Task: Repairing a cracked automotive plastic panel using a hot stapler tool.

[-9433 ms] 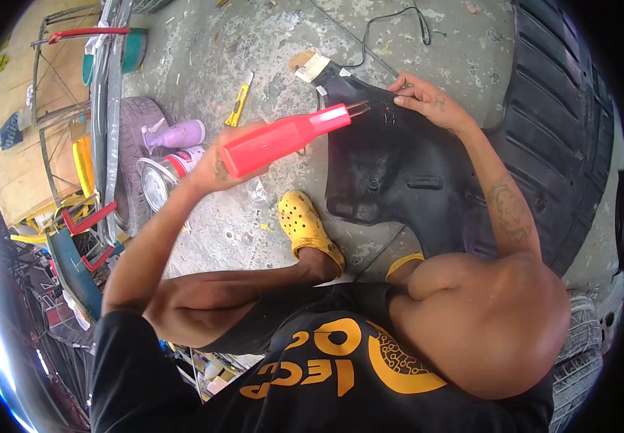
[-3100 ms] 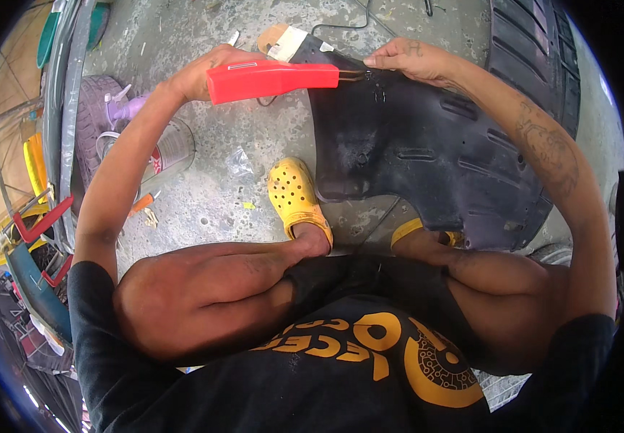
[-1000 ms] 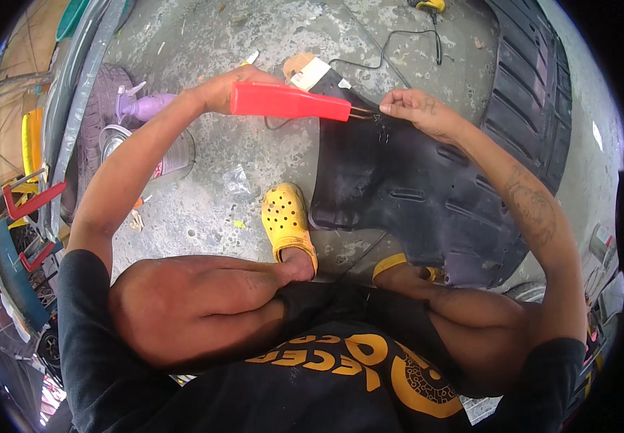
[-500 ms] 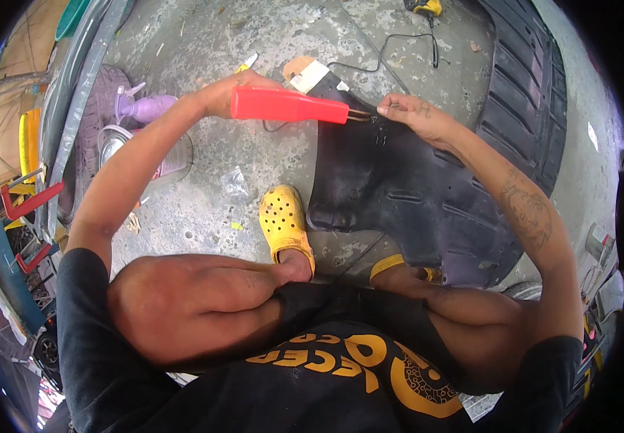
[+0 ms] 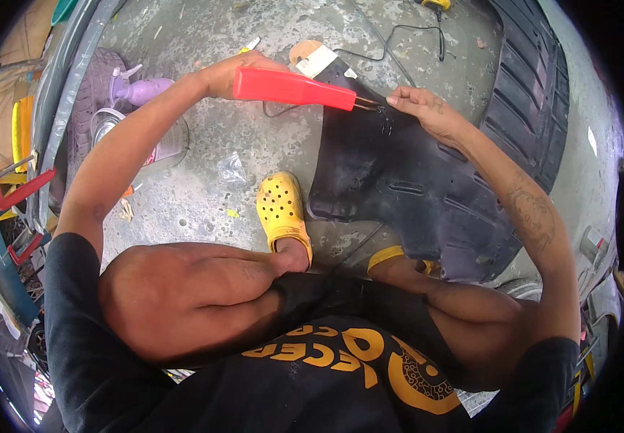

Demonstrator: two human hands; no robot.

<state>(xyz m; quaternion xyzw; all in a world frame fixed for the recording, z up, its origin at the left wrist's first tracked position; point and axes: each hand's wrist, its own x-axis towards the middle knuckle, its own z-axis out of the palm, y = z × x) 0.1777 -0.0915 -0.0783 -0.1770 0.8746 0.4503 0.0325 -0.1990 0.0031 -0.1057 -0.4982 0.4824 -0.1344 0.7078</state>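
Note:
My left hand [image 5: 235, 75] is wrapped round a red plastic hot stapler [image 5: 294, 88], whose two thin metal prongs [image 5: 367, 104] point right. At the prong tips, the thumb and fingers of my right hand [image 5: 421, 108] are pinched together; whatever they hold is hidden or too small to make out. Beneath both hands lies a black plastic panel [image 5: 369, 169], cut and curved at its edges. Several small wire staples [image 5: 386, 127] stick up from its surface just below the prongs.
A larger ribbed black panel [image 5: 535, 94] lies at the right. Cable [image 5: 398, 29] runs across the concrete at the back. At the left are a purple spray bottle [image 5: 138, 91], a can [image 5: 164, 148], a tire [image 5: 95, 101] and a clear plastic bag [image 5: 232, 169]. My yellow clog [image 5: 281, 206] stands beside the panel.
The hot stapler has tilted a little more, prongs down to the right, and shifted slightly right with my hands. My right hand stays pinched by its tips. The whole view has shifted slightly.

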